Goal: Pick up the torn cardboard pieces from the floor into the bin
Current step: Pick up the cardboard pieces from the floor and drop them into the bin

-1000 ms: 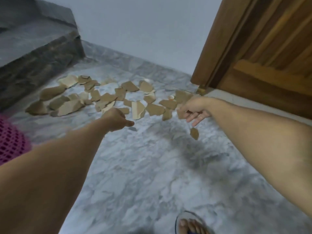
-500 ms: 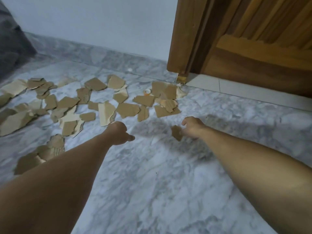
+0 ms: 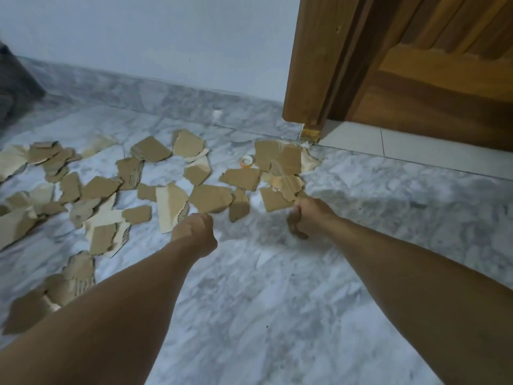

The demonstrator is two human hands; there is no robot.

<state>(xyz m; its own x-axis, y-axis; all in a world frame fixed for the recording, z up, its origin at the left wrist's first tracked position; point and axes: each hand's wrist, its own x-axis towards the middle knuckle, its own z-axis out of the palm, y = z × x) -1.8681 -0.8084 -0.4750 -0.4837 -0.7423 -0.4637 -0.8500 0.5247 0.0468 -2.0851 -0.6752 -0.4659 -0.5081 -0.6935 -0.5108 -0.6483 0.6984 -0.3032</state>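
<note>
We stand over a grey marble floor (image 3: 263, 315) that fills most of the view, with a pale wall behind it and a wooden door (image 3: 416, 65) at the upper right. Across the floor from the left edge to the foot of the door frame lie the torn cardboard pieces (image 3: 211, 198), dozens of them, some overlapping in loose heaps. Both our arms reach forward and down to the near edge of that spread. Since a second ago the view has swung right and dropped closer to the floor, so the dark step that stood at the left has nearly gone from sight, and our right hand (image 3: 306, 218), which was raised over the pieces with a scrap falling below it, has come down to the floor. It now curls round a small dark scrap (image 3: 294, 227) at its lower side, while its fingertips reach the edge of a flat piece (image 3: 274, 201) just beyond. Our left hand (image 3: 198, 232) is balled in a fist just short of a pale piece (image 3: 170, 207); whether it holds anything we cannot tell. A small roll of orange tape (image 3: 246, 161) sits among the far pieces. No bin is in view, so we judge the gathering barely begun, with nearly everything still on the floor.
</note>
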